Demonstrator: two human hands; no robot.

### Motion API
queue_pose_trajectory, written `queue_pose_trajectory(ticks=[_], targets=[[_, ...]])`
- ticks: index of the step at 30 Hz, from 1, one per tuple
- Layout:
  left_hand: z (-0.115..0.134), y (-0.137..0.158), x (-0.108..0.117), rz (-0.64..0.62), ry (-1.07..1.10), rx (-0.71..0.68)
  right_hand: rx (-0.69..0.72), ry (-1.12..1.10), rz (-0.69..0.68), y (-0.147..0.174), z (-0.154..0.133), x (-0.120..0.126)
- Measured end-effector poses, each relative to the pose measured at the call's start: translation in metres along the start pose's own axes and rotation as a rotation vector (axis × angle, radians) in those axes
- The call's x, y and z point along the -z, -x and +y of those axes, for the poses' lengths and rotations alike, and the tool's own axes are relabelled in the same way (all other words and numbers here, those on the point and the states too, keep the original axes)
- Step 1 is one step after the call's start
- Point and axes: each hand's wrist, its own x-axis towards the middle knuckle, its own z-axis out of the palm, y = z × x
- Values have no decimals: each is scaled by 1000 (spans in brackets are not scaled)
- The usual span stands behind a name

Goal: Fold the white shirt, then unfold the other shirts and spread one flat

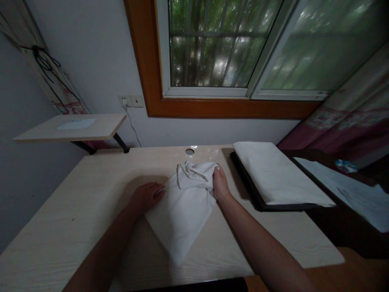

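Note:
A white cloth [182, 219] lies on the desk in front of me. Its lower part is smooth and narrows to a corner toward me, while the far end is bunched into loose folds. My left hand [148, 196] is at the cloth's left edge, fingers curled in and closed on the fabric. On the other side, my right hand [220, 183] grips the gathered fabric at the upper right, its fingertips partly hidden by the folds.
A pale wood desk [100, 194] has a round cable hole [189, 151] near its back edge. To the right lies a white sheet [276, 174] over a black flat object [247, 184]. A raised shelf [100, 129] with a paper [75, 124] stands at the back left.

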Motion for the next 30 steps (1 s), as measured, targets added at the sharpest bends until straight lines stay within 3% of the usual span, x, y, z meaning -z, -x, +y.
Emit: queue_pose_trajectory(ticks=[10, 21, 30], targets=[[-1, -2, 0, -59, -26, 38, 24, 75, 33, 1, -3, -1], [3, -7, 10, -183, -58, 264, 23, 73, 17, 1, -3, -1], [6, -10, 22, -174, -71, 391, 52, 85, 79, -7, 1, 5]])
